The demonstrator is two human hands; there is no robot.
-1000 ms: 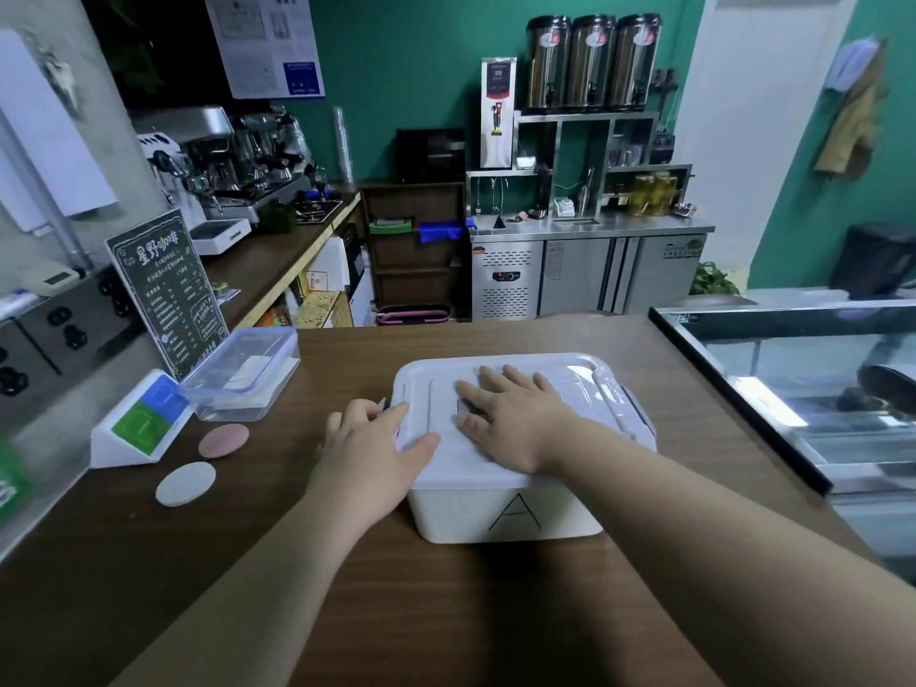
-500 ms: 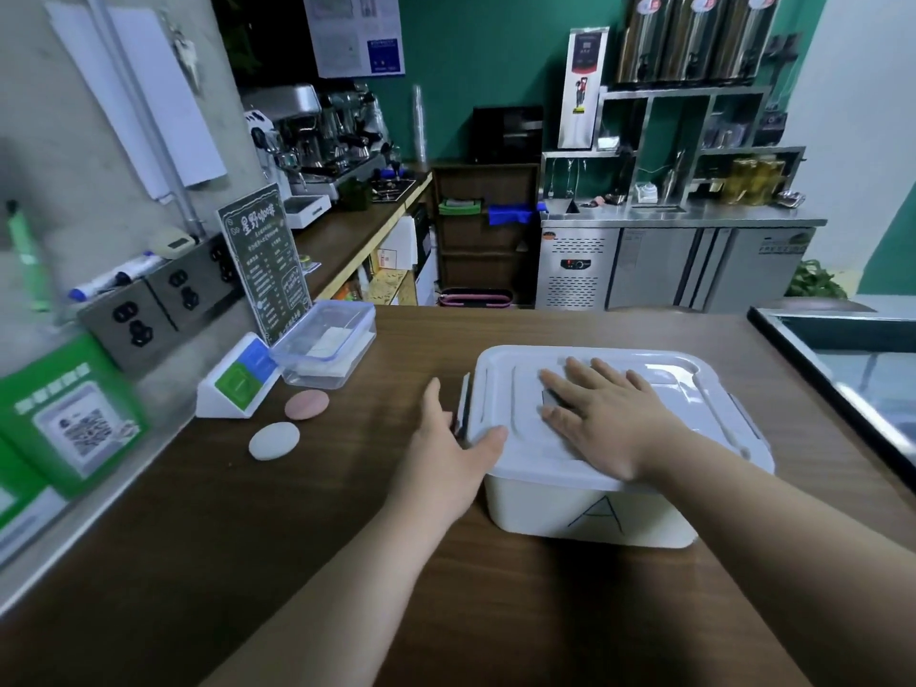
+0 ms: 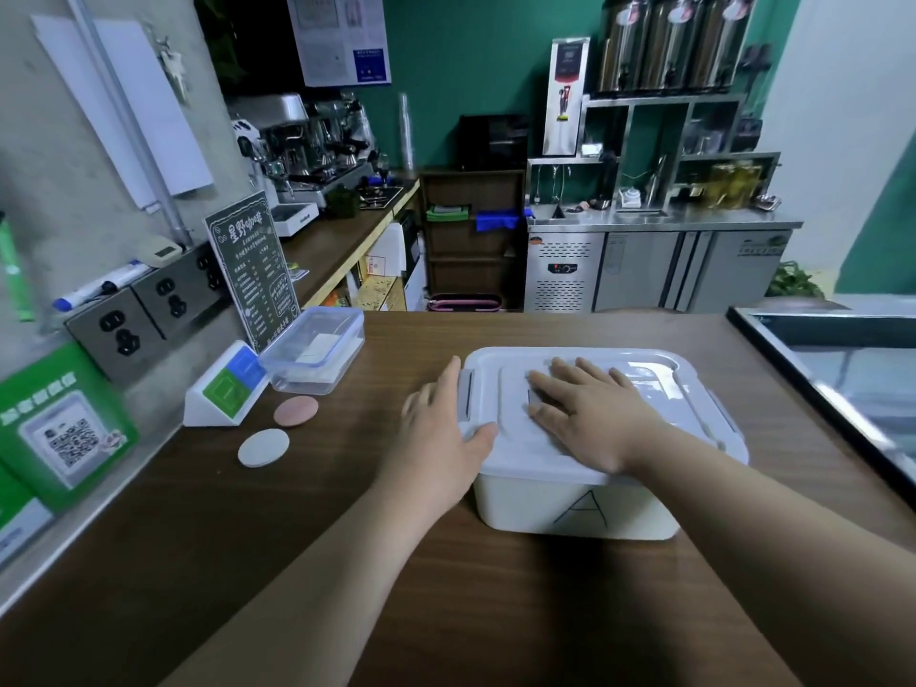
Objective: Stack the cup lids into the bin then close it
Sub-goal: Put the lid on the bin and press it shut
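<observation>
On the wooden counter [image 3: 495, 612] sits the white bin [image 3: 570, 508], cover [image 3: 585, 369] already on. Right hand [image 3: 590, 419] flat atop it, fingers spread; left hand [image 3: 436, 438] at its left side latch [image 3: 465, 400], fingers loosely together. I judge stacking done, latching left; cup lids unseen.

Two bare forearms enter from the lower edge of the view, each ending in a bare hand. Left hand [image 3: 436, 438]: no glove, ring, watch or band visible; fingers partly blurred, thumb clearly outlined. Right hand [image 3: 590, 419]: likewise uncovered, five fingers distinct, nails short. Neither forearm shows a sleeve, cuff or strap along its visible length; any clothing lies outside the view. No marks, tattoos or dressings can be made out on either limb.
</observation>
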